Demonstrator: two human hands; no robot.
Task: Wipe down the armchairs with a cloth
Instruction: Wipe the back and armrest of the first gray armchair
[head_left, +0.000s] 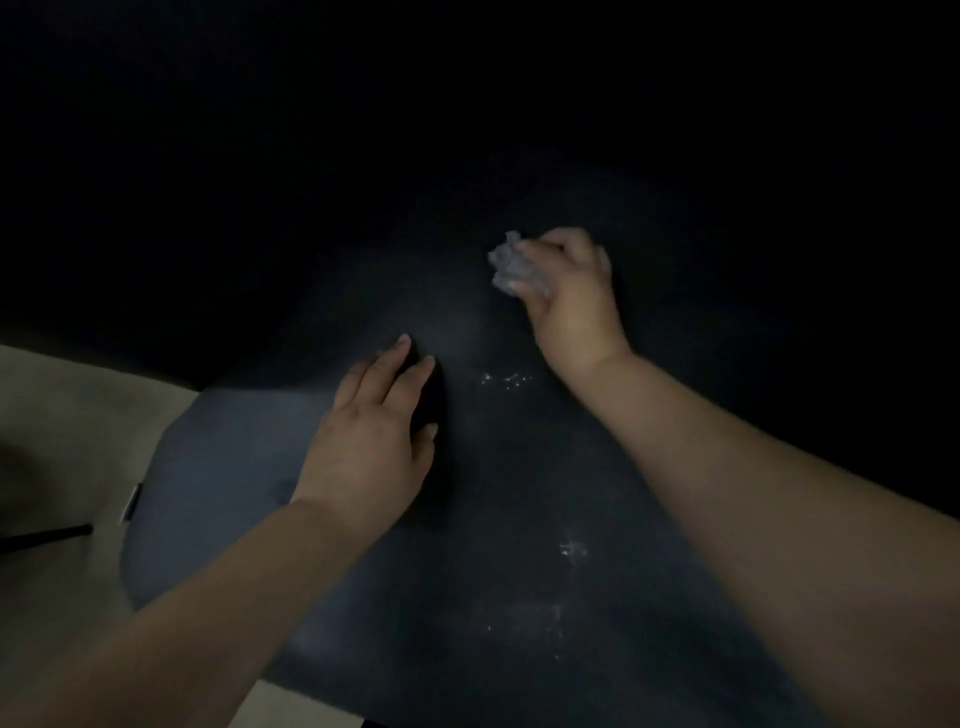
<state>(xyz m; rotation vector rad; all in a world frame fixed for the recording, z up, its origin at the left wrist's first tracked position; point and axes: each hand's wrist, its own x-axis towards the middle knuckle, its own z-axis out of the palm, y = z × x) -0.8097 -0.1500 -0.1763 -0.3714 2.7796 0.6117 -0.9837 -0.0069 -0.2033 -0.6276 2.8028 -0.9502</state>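
- While the right hand (569, 291) grips a bunched grey cloth (511, 267) w/ fingers curled round it, it's pressed to the dark seat of the armchair (234, 467), toward the back of the seat where it rises into shadow.
- Left hand (371, 441) lies flat on the seat, fingers straight & spread a little, holding nothing; looks like it's bracing the chair.
- Pale specks (506, 379) sit on the seat between the two hands; more (571, 550) nearer the camera, beside the right forearm. Can't tell if dust, crumbs or wet spots.
- To do this step well, imo: draw the cloth back toward the front edge in overlapping passes so the specks get swept along, not scattered.
- Open the wad out somewhat; a tight ball touches little surface.
- Keep the left palm planted so the chair doesn't shift under pressure, but lift it when the pass reaches that patch.
- Light is v. poor; the backrest & right side are too dark to judge, so go by feel & cover them fully.
- Pale floor (62, 415) shows at left, w/ a thin black rod (47, 535) on it, prob. a leg of something.
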